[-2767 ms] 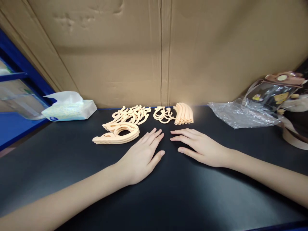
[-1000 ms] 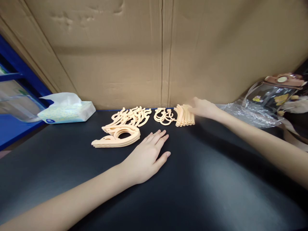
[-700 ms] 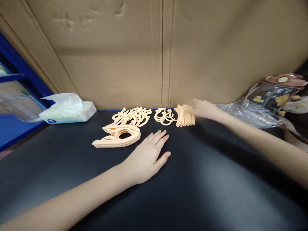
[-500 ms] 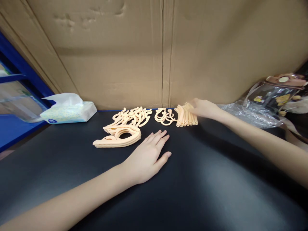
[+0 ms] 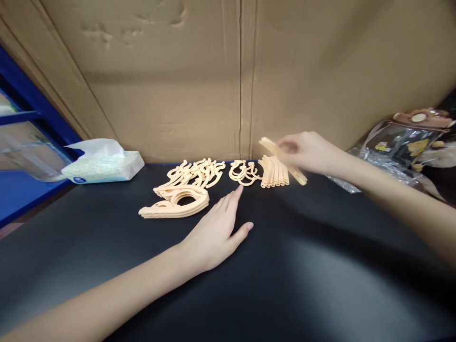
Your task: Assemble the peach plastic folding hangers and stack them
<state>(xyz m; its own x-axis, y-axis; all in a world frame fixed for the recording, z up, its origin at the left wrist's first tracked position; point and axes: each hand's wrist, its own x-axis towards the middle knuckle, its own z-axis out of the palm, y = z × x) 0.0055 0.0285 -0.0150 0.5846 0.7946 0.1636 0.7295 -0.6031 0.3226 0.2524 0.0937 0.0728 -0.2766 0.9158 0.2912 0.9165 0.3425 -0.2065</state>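
Observation:
My right hand [image 5: 302, 149] is closed on a cream plastic hanger arm [image 5: 281, 156], raised above the table and slightly blurred. Just below and left of it stands a row of similar hanger arms [image 5: 273, 172]. My left hand [image 5: 217, 232] rests on the black table with fingers stretched out and thumb apart, holding nothing. Beside its fingertips lies a stack of folded cream hangers [image 5: 178, 204]. Behind that stack is a pile of loose, curved cream pieces [image 5: 199, 172]. Several cream hooks [image 5: 244, 172] lie between the pile and the row.
A tissue pack [image 5: 103, 166] sits at the back left, near a blue frame [image 5: 21, 114]. Cardboard [image 5: 171, 95] stands upright along the table's back edge. At the right are crumpled clear plastic [image 5: 384, 168] and a transparent bottle with a brown lid [image 5: 420, 118].
My right hand has lifted one hanger arm out of the right end of the row and moved slightly right. My left hand's fingers have drawn closer together, the hand staying in place.

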